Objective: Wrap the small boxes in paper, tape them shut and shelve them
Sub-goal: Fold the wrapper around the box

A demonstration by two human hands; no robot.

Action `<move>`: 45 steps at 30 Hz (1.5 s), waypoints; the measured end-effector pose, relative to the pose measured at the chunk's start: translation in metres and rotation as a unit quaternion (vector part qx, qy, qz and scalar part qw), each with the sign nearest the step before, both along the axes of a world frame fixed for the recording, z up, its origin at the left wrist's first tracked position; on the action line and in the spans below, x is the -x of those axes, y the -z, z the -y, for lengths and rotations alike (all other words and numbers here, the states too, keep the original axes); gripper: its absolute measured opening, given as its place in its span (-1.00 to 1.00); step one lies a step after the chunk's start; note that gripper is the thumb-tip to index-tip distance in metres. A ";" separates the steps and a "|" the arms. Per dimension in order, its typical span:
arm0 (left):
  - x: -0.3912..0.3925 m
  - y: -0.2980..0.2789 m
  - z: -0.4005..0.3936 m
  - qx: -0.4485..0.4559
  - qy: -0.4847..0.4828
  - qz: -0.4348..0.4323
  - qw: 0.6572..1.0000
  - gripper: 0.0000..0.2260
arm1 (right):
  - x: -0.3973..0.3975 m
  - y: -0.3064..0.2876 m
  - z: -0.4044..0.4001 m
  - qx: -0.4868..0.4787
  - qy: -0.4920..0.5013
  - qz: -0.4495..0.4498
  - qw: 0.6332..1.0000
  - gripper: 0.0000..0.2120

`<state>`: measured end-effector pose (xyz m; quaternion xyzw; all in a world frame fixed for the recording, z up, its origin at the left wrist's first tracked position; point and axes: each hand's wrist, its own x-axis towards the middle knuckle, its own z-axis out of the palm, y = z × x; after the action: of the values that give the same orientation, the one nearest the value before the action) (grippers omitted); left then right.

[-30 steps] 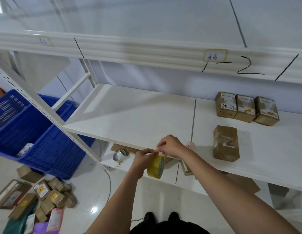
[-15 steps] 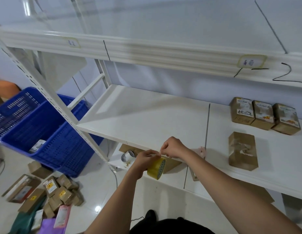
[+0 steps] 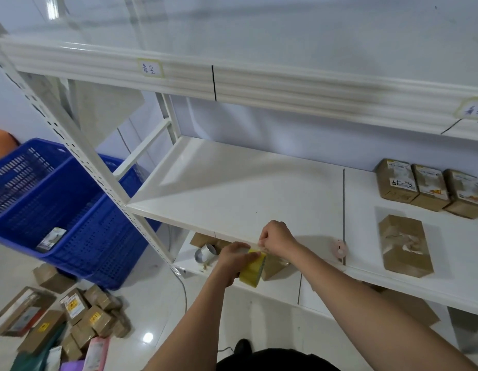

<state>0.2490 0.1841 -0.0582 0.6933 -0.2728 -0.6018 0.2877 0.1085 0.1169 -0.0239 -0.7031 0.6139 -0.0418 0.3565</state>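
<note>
Hands pull tape off the roll at the shelf edge.
Left hand [image 3: 234,257] grips the roll [image 3: 252,269]; right hand [image 3: 276,238] pinches its free end. Wrapped box [image 3: 403,246] lies on the shelf [image 3: 232,194], near three boxes [image 3: 428,187]. Next, I think: tear a strip.

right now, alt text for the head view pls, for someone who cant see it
A left hand holds a yellow tape roll while the right hand pinches its free end at a white shelf edge. A paper-wrapped box lies before three small boxes; blue crates stand left.
</note>
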 end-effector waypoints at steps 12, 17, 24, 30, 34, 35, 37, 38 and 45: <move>-0.001 0.026 0.019 -0.075 -0.012 0.081 0.994 -0.46 | -0.009 0.011 0.011 -0.005 0.022 -0.008 1.000 -0.91; 0.005 0.022 0.030 -0.061 -0.012 0.122 0.991 -0.65 | -0.014 0.012 0.019 0.018 0.036 -0.032 0.999 -0.91; 0.011 0.028 0.043 -0.096 -0.016 0.081 0.992 -0.42 | -0.016 0.013 0.029 0.028 0.047 -0.059 0.997 -0.84; 0.005 0.024 0.034 -0.095 0.013 0.140 0.986 -0.59 | -0.022 0.020 0.026 0.006 0.033 -0.072 0.997 -0.88; 0.002 0.024 0.035 -0.101 0.013 0.132 0.986 -0.50 | -0.028 0.024 0.022 0.013 0.026 -0.074 0.997 -0.87; 0.002 0.025 0.035 -0.103 0.010 0.128 0.986 -0.47 | -0.028 0.025 0.021 0.018 0.027 -0.073 0.997 -0.85; 0.001 0.026 0.035 -0.101 0.007 0.129 0.986 -0.45 | -0.027 0.025 0.021 0.031 0.020 -0.084 0.996 -0.91; 0.001 0.025 0.034 -0.102 0.006 0.131 0.986 -0.44 | -0.027 0.025 0.021 0.036 0.015 -0.091 0.995 -0.89; 0.000 0.031 0.032 -0.127 0.021 0.113 0.985 -0.43 | -0.011 0.021 0.030 0.014 0.020 -0.099 0.995 -0.74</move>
<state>0.2492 0.1523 -0.0887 0.7816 -0.2392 -0.5556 0.1521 0.1197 0.0874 -0.0453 -0.6964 0.6594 0.0127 0.2830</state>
